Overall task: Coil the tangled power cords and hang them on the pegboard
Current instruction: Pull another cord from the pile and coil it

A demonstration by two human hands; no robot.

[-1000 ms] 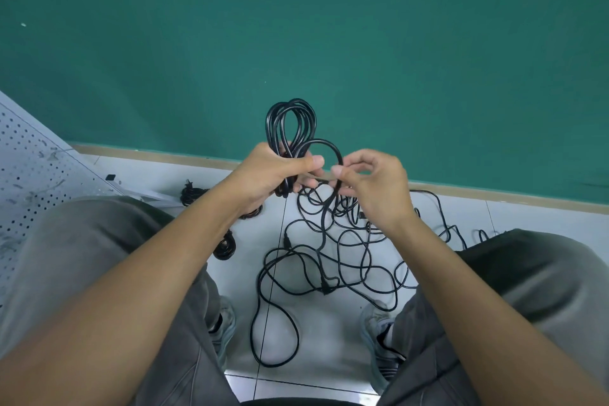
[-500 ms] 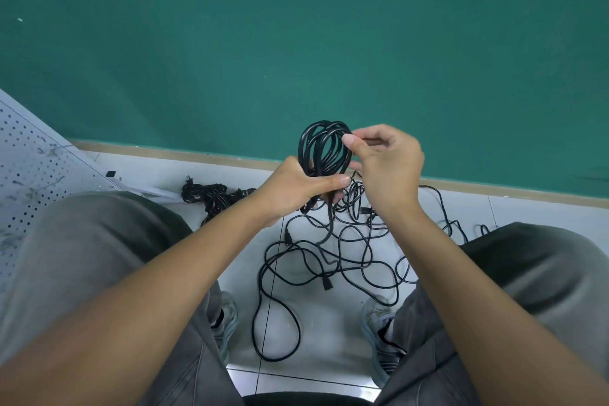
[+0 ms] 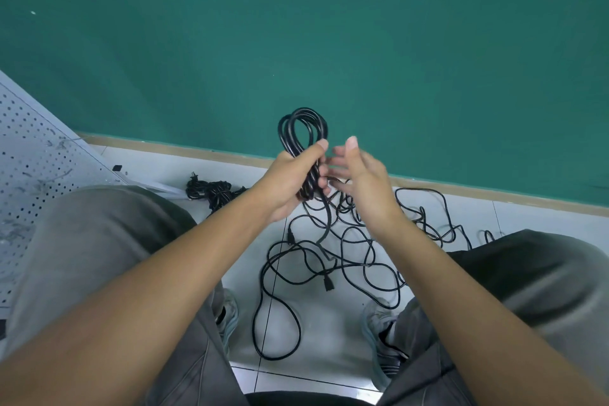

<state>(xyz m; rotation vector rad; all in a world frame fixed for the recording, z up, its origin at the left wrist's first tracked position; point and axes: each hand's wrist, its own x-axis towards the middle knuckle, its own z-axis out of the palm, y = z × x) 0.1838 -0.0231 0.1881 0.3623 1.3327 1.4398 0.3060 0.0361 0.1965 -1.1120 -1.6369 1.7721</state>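
1. The coiled black cord [image 3: 303, 142] is held up in front of the green wall [image 3: 296, 26], its loops standing upright above the left hand [image 3: 290, 178] and its free tail hanging down toward the floor [image 3: 329, 333].
2. The left hand is clenched around the gathered middle of the coil, thumb tip on top and fingers wrapped round the strands.
3. The right hand [image 3: 362, 181] is just beside the coil, fingers straight and spread, gripping nothing; whether its fingertips brush the strands cannot be told.
4. Below the hands, the tangled cords [image 3: 356, 241] lie loose on the white tiled floor between the person's knees, reaching from near the skirting at the wall's foot back toward the shoes [image 3: 382, 346].
5. One long loop of that tangle runs toward the near edge of the floor, between the two feet, and a plug end [image 3: 328, 283] lies in the middle of the heap.
6. A smaller bundled cord [image 3: 214, 191] rests on the floor to the left, close to the wall and partly hidden behind the left forearm.
7. A white pegboard [image 3: 33, 168] slants along the floor's left side, its perforated face scuffed.
8. Grey trousers [image 3: 99, 241] cover both knees at the lower left and right.
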